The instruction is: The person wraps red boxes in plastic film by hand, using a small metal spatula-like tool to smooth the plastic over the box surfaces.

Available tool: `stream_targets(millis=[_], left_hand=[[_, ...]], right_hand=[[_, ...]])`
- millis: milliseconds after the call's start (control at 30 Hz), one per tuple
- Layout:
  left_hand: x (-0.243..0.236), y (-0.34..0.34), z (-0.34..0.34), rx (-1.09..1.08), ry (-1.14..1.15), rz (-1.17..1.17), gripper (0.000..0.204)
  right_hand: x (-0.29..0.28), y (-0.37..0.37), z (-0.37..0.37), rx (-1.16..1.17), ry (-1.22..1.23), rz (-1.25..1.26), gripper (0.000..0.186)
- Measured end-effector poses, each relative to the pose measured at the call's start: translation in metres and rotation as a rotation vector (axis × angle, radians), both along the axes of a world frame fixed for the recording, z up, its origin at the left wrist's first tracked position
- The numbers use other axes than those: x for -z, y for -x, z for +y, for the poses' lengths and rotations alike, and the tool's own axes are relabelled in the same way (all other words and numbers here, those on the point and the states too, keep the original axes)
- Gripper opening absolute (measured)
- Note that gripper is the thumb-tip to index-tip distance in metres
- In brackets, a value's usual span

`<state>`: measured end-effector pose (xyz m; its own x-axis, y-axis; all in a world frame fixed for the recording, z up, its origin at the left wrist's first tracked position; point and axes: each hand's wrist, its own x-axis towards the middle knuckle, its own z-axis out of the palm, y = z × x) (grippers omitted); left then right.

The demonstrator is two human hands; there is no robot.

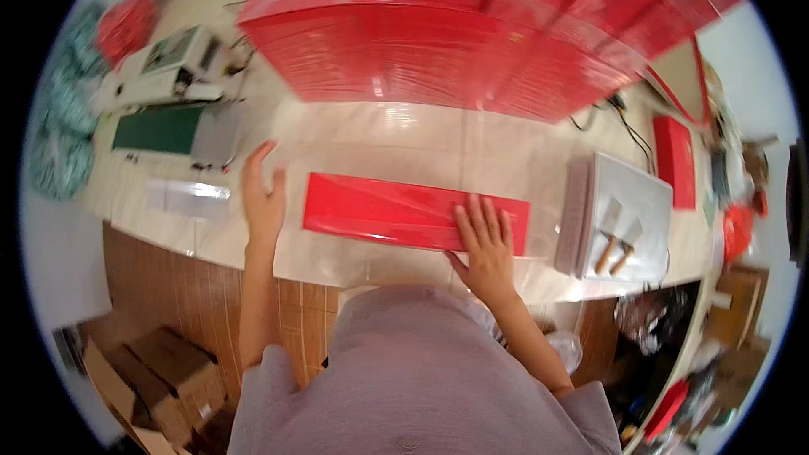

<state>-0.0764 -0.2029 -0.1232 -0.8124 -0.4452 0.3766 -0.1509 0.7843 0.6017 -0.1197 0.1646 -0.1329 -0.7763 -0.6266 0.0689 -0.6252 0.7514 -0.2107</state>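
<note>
A long red box (379, 206), glossy as if wrapped in clear film, lies across the light table (404, 274) in front of me. My right hand (484, 248) rests on its right part with fingers spread. My left hand (263, 194) is raised just left of the box, fingers apart and slightly curled, holding nothing. A clear plastic sheet (181, 200) lies on the table to the left of that hand. To the right of the box is a silver-grey case or plate (640, 194) with two scrapers (614, 253) with wooden handles on it.
Large stacked red boxes (388, 50) fill the back. At left are a white machine (168, 63), a green-and-grey device (152, 131) and teal bags (63, 152). Another red box (674, 160) and cables (632, 135) lie at right. Cardboard boxes (168, 379) sit on the floor.
</note>
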Motion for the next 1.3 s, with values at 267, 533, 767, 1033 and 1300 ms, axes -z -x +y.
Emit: stream_targets(millis=[267,533,767,1033,1300], left_hand=[[0.053,0.037,-0.057,0.328,-1.19,-0.375,0.044],[0.067,0.013,-0.078,0.383,-0.738,-0.141,0.004],[0.031,-0.026,-0.054,-0.054,-1.071,-0.308,0.071],[0.014,-0.021,-0.024,0.036,-1.169,-0.473,0.045],[0.022,-0.03,-0.027,0.127,-1.228,-0.403,0.032]], right_hand=[[-0.002,-0.001,-0.003,-0.017,0.037,0.01,0.083],[-0.003,0.002,-0.005,0.002,0.069,0.035,0.083],[-0.001,-0.003,-0.006,-0.003,0.073,0.046,0.085],[-0.002,-0.005,-0.004,-0.003,0.069,0.049,0.082],[-0.001,-0.01,-0.002,0.01,0.069,0.055,0.078]])
